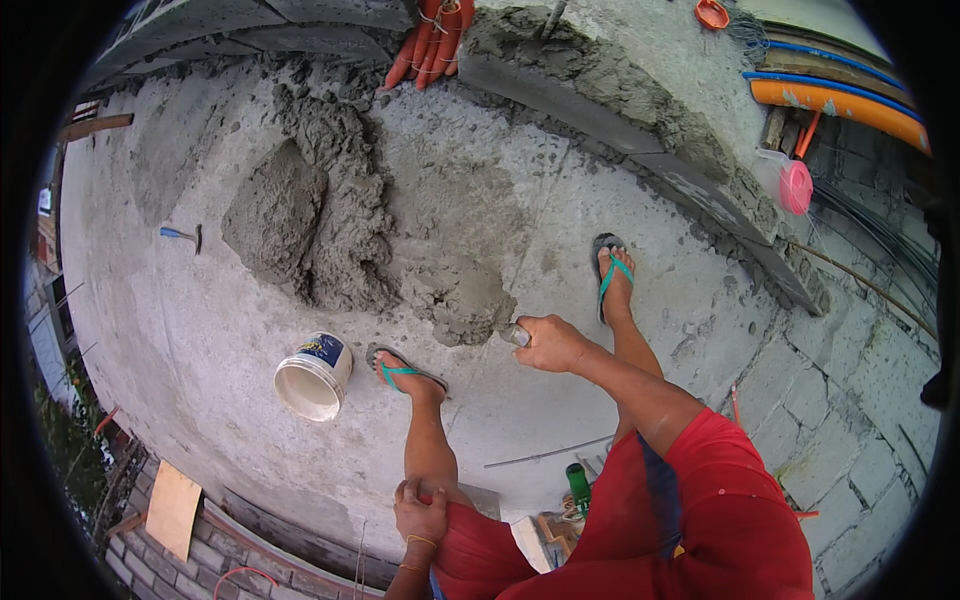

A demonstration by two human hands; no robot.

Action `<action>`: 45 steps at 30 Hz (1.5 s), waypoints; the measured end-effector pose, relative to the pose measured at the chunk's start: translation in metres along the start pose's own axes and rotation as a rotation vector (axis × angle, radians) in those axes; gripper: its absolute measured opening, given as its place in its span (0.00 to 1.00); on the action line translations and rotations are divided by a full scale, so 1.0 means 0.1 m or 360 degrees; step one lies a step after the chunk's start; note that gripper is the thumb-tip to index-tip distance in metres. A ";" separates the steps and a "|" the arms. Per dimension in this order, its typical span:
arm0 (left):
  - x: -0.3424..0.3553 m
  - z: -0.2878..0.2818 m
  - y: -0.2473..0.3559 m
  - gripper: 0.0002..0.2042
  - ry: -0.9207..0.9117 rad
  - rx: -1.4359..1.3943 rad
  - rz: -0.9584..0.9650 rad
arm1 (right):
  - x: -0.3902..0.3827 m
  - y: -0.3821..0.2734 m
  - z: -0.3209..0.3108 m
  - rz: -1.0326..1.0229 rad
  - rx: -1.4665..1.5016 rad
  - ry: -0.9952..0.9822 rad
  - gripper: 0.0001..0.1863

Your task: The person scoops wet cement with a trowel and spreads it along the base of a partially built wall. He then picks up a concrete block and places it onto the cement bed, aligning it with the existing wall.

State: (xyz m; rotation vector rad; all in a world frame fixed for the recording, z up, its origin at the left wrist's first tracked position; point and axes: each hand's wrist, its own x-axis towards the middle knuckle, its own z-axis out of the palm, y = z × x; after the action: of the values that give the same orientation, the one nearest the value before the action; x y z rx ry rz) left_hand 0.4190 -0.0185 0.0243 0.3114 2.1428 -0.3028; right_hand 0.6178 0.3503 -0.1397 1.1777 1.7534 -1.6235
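Right hand (pixel 552 345) grips tool handle (pixel 517 336) beside wet mortar (pixel 465 300); left hand (pixel 420 515), grip unclear, rests at knee (pixel 452 487); level strokes should scoop cleanly.

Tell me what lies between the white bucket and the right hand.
In the head view, the sandalled left foot stands nearest the bucket; then come the lower edge of the wet cement and the handle the right hand grips.
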 end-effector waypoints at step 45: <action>-0.11 0.34 0.79 0.34 -0.0064 0.0298 -0.0190 | -1.58 1.41 -3.88 0.0869 -0.1000 0.1087 0.17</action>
State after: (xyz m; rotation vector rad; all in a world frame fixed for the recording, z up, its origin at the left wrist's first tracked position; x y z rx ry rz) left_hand 0.4780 0.0435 0.0071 0.2819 2.1010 -0.5758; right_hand 0.8966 0.6704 -0.0169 1.7636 1.8562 -0.3105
